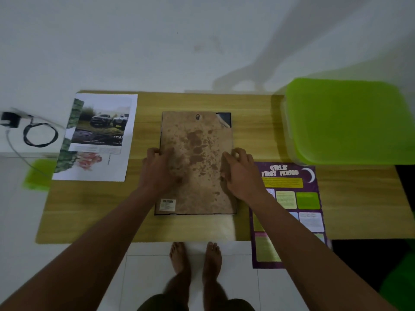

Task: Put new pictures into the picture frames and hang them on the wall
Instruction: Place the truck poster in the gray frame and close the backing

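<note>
The picture frame is laid face down in the middle of the wooden table, its long sides running away from the person. Only the back is shown: a brown backing board, mottled with darker blotches that are densest down its centre. A small metal hanger is fixed at the middle of the far edge, and a white barcode sticker is stuck in the near left corner. At the far right corner the board is torn or curled away, and a dark surface is exposed beneath it. A thin black rim is seen along the left and near edges.

The frame is held at mid-height by both hands. The left hand is curled over the left edge, with its thumb laid on the board. The right hand is bent at the right edge, with its fingertips pressed in where board and rim meet.

To the left, a print of two trucks is laid on a flowered sheet. To the right, a purple poster is tucked under the right forearm and hangs over the near table edge. A green-lidded box is set on the far right corner. Beyond the table's left end, a black charger and a coiled cable are seen on a white surface. Bare feet are planted on white floor tiles.
</note>
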The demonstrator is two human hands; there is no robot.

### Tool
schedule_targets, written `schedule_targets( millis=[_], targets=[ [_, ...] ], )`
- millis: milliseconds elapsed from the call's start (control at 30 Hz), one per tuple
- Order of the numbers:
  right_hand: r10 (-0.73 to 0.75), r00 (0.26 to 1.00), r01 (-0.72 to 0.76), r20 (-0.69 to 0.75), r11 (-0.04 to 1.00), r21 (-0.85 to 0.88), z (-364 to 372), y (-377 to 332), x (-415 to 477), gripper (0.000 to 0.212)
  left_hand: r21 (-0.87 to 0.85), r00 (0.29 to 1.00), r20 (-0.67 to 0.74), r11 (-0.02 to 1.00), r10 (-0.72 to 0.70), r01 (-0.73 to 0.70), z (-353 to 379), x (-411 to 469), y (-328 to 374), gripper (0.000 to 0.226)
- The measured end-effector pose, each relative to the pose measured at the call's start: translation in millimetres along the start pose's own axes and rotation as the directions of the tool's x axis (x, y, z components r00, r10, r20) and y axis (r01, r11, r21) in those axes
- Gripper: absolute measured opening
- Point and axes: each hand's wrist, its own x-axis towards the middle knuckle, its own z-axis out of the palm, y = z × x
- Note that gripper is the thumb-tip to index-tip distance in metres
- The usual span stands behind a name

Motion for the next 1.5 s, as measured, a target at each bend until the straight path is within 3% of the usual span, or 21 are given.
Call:
schedule_targets(
  millis=[167,367,500,633,733,900,1000,1133,1233,1500],
  targets=[
    [-0.104,0.986,0.118,0.129,0.988,-0.103,0.0,-1.4,3.2,0.09,0.217,0.988,0.0,0.964,0.156,-0.152,3.2,7.0,5.3,0.077],
    [-0.093,0.968,0.133,0.234,0.978,-0.164,2.8,3.4,7.0,0.123,0.328,0.976,0.104,0.92,0.19,-0.214,2.7,17.9,-2.0,0.074],
    [-0.085,0.976,0.117,0.199,0.981,-0.153,2.8,-4.0,8.2,0.123,0.296,0.972,0.087,0.926,0.22,-0.236,5.3,14.6,-9.2,0.084],
    [-0.078,0.975,0.102,0.206,0.989,-0.11,5.2,-4.0,7.1,0.124,0.269,0.975,0.065,0.937,0.212,-0.221,7.3,2.3,-9.6,0.078],
    [-0.101,0.977,0.126,0.188,0.984,-0.126,2.9,-7.0,8.0,0.121,0.345,0.942,0.108,0.876,0.319,-0.336,12.0,-9.7,-19.5,0.082],
    [-0.275,0.95,0.295,0.146,0.945,-0.139,1.2,-10.5,-4.7,0.085,0.315,0.868,0.333,0.824,0.369,-0.471,19.6,-27.9,-36.3,0.128],
    [-0.309,0.935,0.336,0.177,0.93,-0.151,6.6,-5.3,-13.3,0.086,0.335,0.836,0.362,0.779,0.412,-0.529,22.0,-33.0,-44.7,0.144],
    [-0.294,0.916,0.348,0.273,0.92,-0.178,15.4,1.3,-22.7,0.118,0.334,0.829,0.343,0.767,0.442,-0.547,24.7,-35.6,-49.0,0.134],
    [-0.309,0.906,0.376,0.29,0.902,-0.214,19.1,3.9,-26.4,0.129,0.318,0.824,0.337,0.769,0.455,-0.555,24.3,-34.4,-48.7,0.127],
    [-0.331,0.894,0.407,0.301,0.883,-0.236,21.3,2.3,-26.7,0.127,0.328,0.817,0.291,0.751,0.497,-0.573,24.9,-36.1,-51.4,0.113]
  ],
)
